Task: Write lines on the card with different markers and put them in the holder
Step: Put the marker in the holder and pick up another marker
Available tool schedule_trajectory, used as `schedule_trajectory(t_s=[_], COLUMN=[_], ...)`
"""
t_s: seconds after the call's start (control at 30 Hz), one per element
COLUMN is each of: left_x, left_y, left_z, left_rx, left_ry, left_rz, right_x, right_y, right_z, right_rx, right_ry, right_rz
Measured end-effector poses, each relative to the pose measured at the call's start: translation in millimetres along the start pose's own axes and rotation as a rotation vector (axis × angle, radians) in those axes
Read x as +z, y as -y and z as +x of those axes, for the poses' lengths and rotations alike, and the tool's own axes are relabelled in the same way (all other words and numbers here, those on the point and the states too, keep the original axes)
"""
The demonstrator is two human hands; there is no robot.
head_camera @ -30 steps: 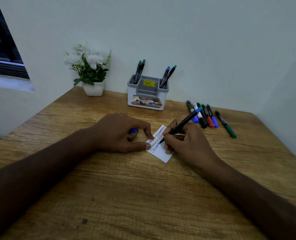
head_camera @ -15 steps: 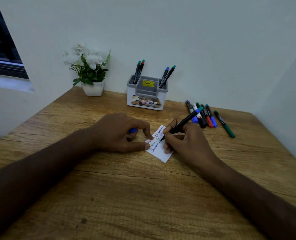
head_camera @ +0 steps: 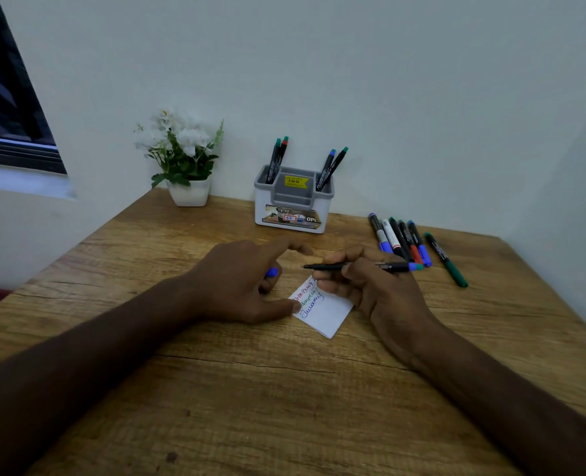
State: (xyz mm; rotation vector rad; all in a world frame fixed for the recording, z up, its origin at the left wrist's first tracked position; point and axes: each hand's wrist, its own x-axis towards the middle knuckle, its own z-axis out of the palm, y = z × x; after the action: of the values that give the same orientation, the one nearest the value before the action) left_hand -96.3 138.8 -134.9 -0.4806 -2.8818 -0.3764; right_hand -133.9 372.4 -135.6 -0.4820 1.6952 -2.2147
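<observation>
A small white card (head_camera: 329,312) lies on the wooden table (head_camera: 284,389), with red, green and blue handwritten lines on its left part. My right hand (head_camera: 367,286) grips a black marker (head_camera: 326,266) with a blue end, held level above the card, tip pointing left. My left hand (head_camera: 247,280) rests left of the card, thumb touching its edge, forefinger raised, with a blue cap (head_camera: 271,272) tucked under the curled fingers. The grey and white holder (head_camera: 293,204) stands at the back with several markers upright in it.
Several loose markers (head_camera: 401,240) lie in a row right of the holder, and a green one (head_camera: 446,260) lies apart further right. A white pot of white flowers (head_camera: 185,159) stands at the back left. Walls close in behind and to the right.
My right hand has lifted the marker's tip off the card and turned the marker level, tip to the left. My left forefinger has come up off the card.
</observation>
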Motion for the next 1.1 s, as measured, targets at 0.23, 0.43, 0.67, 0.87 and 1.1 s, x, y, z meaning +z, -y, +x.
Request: schedule_trajectory(t_s=[0.23, 0.43, 0.67, 0.87, 1.1], left_x=[0, 1, 3, 10, 3], left_y=[-5, -12, -28, -39, -38], left_z=[0, 0, 2, 7, 6], left_rx=[-0.024, -0.031, 0.011, 0.018, 0.119], left_ry=[-0.015, -0.005, -0.040, -0.126, -0.163], left_rz=[-0.048, -0.053, -0.012, -0.052, 0.118], right_x=[-1, -2, 1, 2, -1], right_y=[-5, -6, -12, -14, -11], right_z=[-2, 0, 1, 2, 2], right_rx=[-0.084, -0.121, -0.208, -0.230, -0.142], right_ry=[0.004, 0.019, 0.132, 0.133, 0.057], right_rz=[-0.207, -0.298, -0.496, -0.444, -0.275])
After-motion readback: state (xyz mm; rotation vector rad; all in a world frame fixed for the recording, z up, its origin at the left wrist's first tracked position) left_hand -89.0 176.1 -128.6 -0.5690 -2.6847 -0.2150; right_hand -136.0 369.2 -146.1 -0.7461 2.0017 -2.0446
